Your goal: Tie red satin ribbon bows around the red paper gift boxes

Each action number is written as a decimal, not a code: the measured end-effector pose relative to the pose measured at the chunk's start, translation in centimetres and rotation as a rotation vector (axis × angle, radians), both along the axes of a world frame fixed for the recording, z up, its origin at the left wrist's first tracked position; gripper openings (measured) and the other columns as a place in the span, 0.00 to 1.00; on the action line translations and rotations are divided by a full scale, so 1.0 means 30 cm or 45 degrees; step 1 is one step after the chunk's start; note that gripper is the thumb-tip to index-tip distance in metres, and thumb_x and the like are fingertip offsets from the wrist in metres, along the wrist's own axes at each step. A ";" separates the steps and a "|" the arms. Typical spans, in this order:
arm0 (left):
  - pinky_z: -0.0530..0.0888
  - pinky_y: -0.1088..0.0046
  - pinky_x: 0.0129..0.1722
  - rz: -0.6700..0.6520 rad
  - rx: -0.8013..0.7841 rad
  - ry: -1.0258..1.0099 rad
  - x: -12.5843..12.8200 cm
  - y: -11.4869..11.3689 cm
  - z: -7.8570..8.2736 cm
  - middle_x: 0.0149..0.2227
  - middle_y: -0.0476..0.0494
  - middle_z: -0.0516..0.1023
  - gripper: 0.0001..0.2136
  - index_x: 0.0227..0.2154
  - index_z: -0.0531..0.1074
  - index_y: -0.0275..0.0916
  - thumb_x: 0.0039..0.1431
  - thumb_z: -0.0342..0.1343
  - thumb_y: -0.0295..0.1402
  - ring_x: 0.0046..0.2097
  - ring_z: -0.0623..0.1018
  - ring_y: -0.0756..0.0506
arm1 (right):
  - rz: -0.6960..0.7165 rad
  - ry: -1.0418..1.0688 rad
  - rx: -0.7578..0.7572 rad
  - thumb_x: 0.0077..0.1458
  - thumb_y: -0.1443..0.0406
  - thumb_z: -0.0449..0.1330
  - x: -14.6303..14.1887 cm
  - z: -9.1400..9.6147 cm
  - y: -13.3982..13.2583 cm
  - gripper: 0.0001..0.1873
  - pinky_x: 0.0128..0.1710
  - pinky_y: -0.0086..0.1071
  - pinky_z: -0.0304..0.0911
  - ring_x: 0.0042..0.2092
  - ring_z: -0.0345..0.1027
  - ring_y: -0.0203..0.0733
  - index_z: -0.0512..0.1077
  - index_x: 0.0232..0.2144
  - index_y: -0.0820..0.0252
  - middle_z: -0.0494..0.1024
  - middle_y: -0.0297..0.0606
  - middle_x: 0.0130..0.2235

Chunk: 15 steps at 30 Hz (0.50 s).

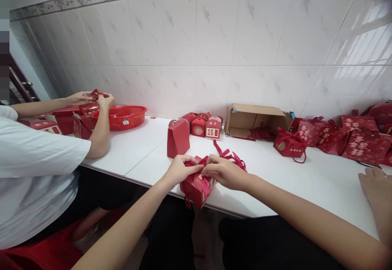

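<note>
A red gift box [192,189] rests near the table's front edge, slightly turned, with a red ribbon [206,186] around it and an end hanging down its side. My left hand [180,170] is at the top left of the box, thumb and fingers pinching the ribbon. From the right, my right hand [226,172] pinches the ribbon too, its fingertips close to the left thumb. The exact crossing of the ribbon is hidden under my fingers. Loose red ribbons [237,159] lie just behind my right hand. A tall red folded box [177,139] stands behind my left hand.
Small red boxes [199,127] and an open cardboard box [257,125] stand along the wall. Finished-looking ribboned boxes [289,143] line the right. At left, a co-worker [45,155] handles a red packet over a red basket [128,118]. Another person's hand [375,184] rests at far right.
</note>
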<state>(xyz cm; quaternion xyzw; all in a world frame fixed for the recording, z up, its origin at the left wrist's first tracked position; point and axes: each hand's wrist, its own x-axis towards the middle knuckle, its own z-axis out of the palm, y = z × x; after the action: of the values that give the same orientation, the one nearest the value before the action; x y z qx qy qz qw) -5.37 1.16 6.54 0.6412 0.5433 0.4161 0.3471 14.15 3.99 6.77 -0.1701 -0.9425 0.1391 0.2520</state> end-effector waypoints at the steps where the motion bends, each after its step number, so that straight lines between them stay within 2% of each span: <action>1: 0.71 0.73 0.29 0.014 -0.004 -0.027 0.002 0.001 -0.004 0.25 0.44 0.77 0.15 0.23 0.74 0.34 0.42 0.62 0.43 0.28 0.75 0.47 | 0.017 0.007 0.011 0.60 0.66 0.49 0.004 -0.002 0.006 0.12 0.32 0.29 0.62 0.32 0.61 0.34 0.74 0.37 0.59 0.65 0.39 0.35; 6: 0.70 0.75 0.28 0.016 -0.037 -0.185 0.005 0.014 -0.020 0.24 0.45 0.77 0.15 0.23 0.73 0.34 0.40 0.64 0.43 0.27 0.75 0.48 | 0.073 0.031 0.036 0.58 0.70 0.50 0.012 -0.012 0.023 0.12 0.30 0.27 0.61 0.30 0.58 0.32 0.74 0.35 0.59 0.63 0.36 0.33; 9: 0.70 0.74 0.28 0.014 -0.029 -0.144 0.004 0.020 -0.020 0.24 0.46 0.76 0.15 0.22 0.73 0.34 0.40 0.64 0.43 0.27 0.74 0.48 | 0.084 0.049 0.038 0.57 0.69 0.51 0.014 -0.013 0.022 0.11 0.29 0.27 0.60 0.30 0.58 0.33 0.75 0.33 0.60 0.63 0.36 0.32; 11: 0.71 0.73 0.29 -0.004 0.006 -0.074 0.003 0.020 -0.013 0.24 0.45 0.77 0.15 0.22 0.74 0.34 0.40 0.64 0.43 0.28 0.74 0.48 | 0.060 0.122 0.021 0.57 0.67 0.53 0.016 -0.013 0.021 0.10 0.33 0.29 0.61 0.33 0.60 0.35 0.75 0.34 0.59 0.63 0.37 0.33; 13: 0.71 0.73 0.31 -0.037 0.021 -0.025 0.003 0.017 -0.003 0.25 0.45 0.77 0.14 0.23 0.74 0.35 0.41 0.64 0.42 0.29 0.75 0.47 | -0.067 0.268 -0.060 0.59 0.63 0.51 0.015 -0.011 0.023 0.12 0.39 0.33 0.61 0.39 0.62 0.38 0.73 0.40 0.57 0.66 0.40 0.37; 15: 0.70 0.73 0.31 -0.066 0.008 0.003 0.005 0.011 0.007 0.25 0.45 0.77 0.14 0.22 0.74 0.35 0.40 0.64 0.42 0.29 0.75 0.47 | -0.296 0.396 -0.224 0.60 0.60 0.48 0.010 -0.011 0.030 0.16 0.44 0.36 0.59 0.43 0.63 0.40 0.68 0.46 0.58 0.68 0.42 0.41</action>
<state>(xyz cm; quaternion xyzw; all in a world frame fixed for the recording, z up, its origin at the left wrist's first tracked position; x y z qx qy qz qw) -5.22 1.50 6.74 0.6566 0.5256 0.4080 0.3551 14.45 4.87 6.45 -0.2755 -0.8505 0.2154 0.3928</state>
